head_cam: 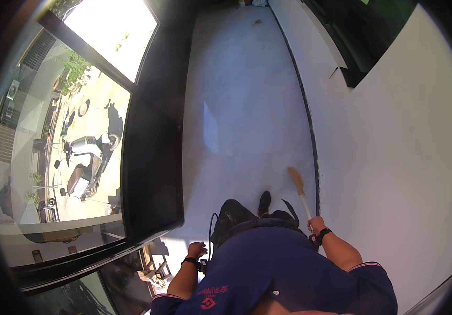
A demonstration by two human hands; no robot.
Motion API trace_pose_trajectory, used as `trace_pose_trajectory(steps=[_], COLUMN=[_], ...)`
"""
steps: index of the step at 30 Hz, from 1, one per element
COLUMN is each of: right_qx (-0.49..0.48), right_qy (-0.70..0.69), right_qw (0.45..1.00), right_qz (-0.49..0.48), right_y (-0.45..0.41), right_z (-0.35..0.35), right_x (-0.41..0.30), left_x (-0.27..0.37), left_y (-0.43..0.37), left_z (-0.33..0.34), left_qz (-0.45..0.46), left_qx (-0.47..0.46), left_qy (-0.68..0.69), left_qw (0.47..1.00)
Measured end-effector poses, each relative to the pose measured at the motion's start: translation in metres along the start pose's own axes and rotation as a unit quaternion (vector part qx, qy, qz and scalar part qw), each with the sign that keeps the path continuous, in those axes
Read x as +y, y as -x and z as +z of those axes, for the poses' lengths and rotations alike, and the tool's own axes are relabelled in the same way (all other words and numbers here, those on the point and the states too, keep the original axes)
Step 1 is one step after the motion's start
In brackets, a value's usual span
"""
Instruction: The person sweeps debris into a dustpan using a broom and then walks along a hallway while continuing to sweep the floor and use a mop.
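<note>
My right hand [317, 224] grips the pale handle of a broom [297, 181] with tan bristles. The broom's head points away from me and lies over the grey floor [245, 118], close to the base of the white wall. My left hand [197, 249] hangs at my left side, with its fingers loosely curled and nothing seen in them. Each wrist wears a black strap with a small device. One dark shoe [264, 201] shows ahead of my body on the floor.
A white wall [375, 157] with a dark window opening [364, 43] runs along the right. On the left stands a black-framed window [131, 138], with a scooter [88, 157] outside. Small debris [256, 23] lies at the floor's far end, near a pale bag [260, 3].
</note>
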State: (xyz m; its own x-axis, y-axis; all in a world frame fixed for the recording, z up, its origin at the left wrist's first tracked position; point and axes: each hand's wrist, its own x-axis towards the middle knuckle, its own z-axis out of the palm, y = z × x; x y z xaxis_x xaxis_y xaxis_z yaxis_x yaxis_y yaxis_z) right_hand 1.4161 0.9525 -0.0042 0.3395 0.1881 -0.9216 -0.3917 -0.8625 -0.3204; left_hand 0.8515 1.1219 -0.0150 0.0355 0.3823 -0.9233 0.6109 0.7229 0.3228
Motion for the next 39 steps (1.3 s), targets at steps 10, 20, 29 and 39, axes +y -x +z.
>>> trace_pose_trajectory(steps=[10,20,29,39], right_qx=[-0.056,-0.026,-0.039,-0.055], right_qy=[-0.020,-0.095,0.139,0.001], right_qw=[0.997,0.995,0.953,0.998], right_qz=[-0.047,-0.025,-0.265,-0.002], right_y=[-0.064,-0.073,-0.135,-0.234], right_z=[0.011,0.055,0.051,0.000], right_x=[-0.247,-0.380,-0.435,-0.657], left_x=[0.135,0.463,0.674,0.749], left_y=[-0.046,-0.201,-0.258,-0.262], left_z=[0.003,-0.110,-0.173,-0.096], left_qz=[0.046,0.049,0.094,-0.031], left_qx=[0.010,0.021,0.096,0.008], left_qy=[0.032,0.151,0.126,0.021], left_qw=[0.998,0.987,0.983,0.999])
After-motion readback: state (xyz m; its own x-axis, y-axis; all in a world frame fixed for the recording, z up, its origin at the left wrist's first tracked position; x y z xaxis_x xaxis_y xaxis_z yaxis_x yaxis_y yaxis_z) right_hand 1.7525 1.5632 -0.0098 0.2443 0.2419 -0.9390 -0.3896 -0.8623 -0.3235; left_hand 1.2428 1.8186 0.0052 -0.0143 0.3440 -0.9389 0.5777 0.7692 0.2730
